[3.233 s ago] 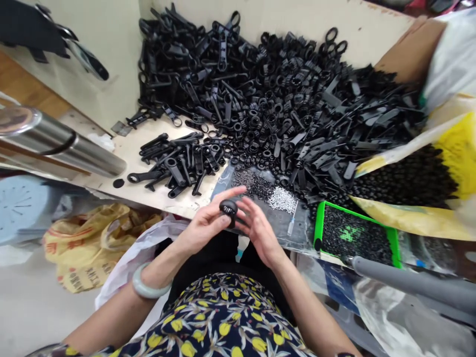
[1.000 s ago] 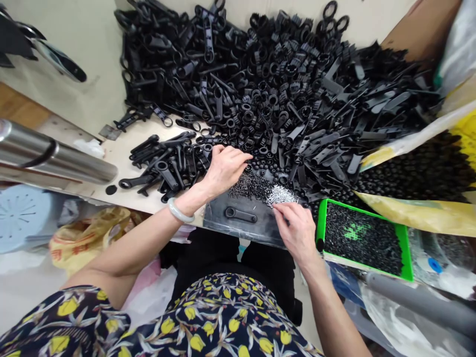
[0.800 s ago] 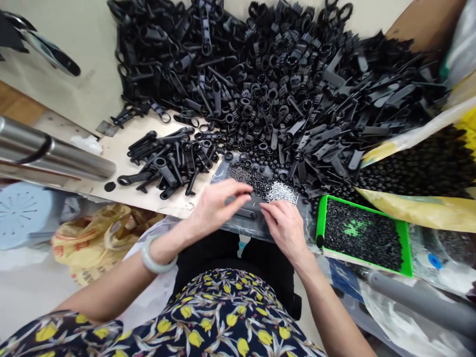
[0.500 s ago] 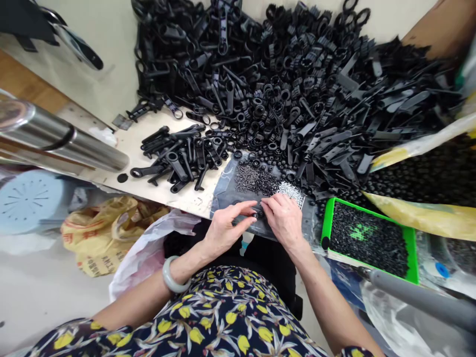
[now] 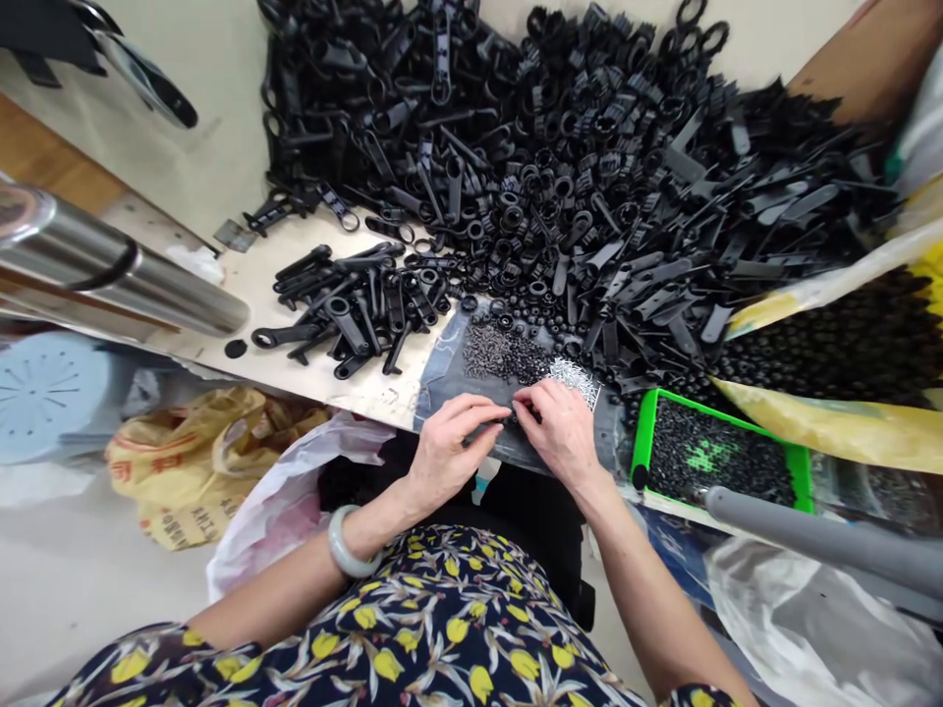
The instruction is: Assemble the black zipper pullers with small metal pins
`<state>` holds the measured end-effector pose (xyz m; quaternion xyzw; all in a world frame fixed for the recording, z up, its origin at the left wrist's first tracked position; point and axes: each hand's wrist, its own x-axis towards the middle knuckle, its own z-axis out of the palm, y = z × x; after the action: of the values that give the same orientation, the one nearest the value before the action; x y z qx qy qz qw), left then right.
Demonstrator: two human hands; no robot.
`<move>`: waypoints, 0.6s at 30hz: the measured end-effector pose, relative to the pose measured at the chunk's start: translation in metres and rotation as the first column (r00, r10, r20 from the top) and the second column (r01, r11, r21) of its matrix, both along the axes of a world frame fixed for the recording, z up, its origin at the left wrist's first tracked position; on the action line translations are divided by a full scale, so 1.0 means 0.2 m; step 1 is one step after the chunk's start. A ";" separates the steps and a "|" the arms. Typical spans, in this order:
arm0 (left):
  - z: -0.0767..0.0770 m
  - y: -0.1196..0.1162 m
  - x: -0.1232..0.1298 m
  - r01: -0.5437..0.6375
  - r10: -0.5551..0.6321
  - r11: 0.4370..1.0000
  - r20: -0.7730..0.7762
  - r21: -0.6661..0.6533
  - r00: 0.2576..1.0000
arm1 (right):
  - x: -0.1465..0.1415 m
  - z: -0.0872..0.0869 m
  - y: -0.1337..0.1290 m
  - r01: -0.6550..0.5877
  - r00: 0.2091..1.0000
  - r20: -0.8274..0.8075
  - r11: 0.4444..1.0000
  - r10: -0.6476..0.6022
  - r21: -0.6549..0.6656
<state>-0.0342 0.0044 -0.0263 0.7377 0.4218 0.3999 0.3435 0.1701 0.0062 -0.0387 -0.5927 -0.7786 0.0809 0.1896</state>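
Observation:
Above the front edge of a dark mat (image 5: 442,385), my left hand (image 5: 453,442) has its thumb and fingers closed around a small black part that is mostly hidden. Facing it, my right hand (image 5: 558,427) is pinched at the same spot, its fingertips nearly touching the left ones; what it holds is too small to name. Just beyond the fingers, silver pins (image 5: 574,379) lie in a heap beside small dark pieces (image 5: 490,352). Black handle-shaped parts (image 5: 354,329) are gathered on the pale table to the left.
A large pile of black plastic parts (image 5: 545,177) covers the back. To the right are a green tray (image 5: 642,442) of small black pieces and a grey bar (image 5: 817,535). A metal post (image 5: 177,290) stands at left, above a yellow bag (image 5: 177,452).
My left fingertips have drawn closer to the right ones, and the black part between them shows less. The view has shifted slightly.

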 end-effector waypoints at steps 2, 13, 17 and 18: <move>0.01 0.00 0.01 0.003 -0.003 1.000 0.001 0.002 1.000 | 0.01 0.01 -0.02 -0.004 0.999 -0.035 1.000 0.004 0.011; -0.06 0.06 0.08 0.220 -0.133 0.927 -0.282 0.303 0.950 | 0.00 -0.01 -0.19 0.099 0.962 -0.255 0.995 -0.097 -0.004; -0.04 0.07 0.08 0.332 -0.162 0.871 -0.428 0.361 0.889 | 0.00 -0.04 -0.19 0.101 0.964 -0.247 0.995 -0.096 0.009; -0.04 0.07 0.08 0.337 -0.164 0.868 -0.429 0.365 0.888 | 0.00 -0.05 -0.19 0.108 0.959 -0.262 0.994 -0.103 0.003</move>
<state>-0.0176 0.0187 -0.0351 0.9079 0.2808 0.2813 0.1331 0.1696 -0.0312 -0.0479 -0.6157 -0.7148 0.1413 0.3000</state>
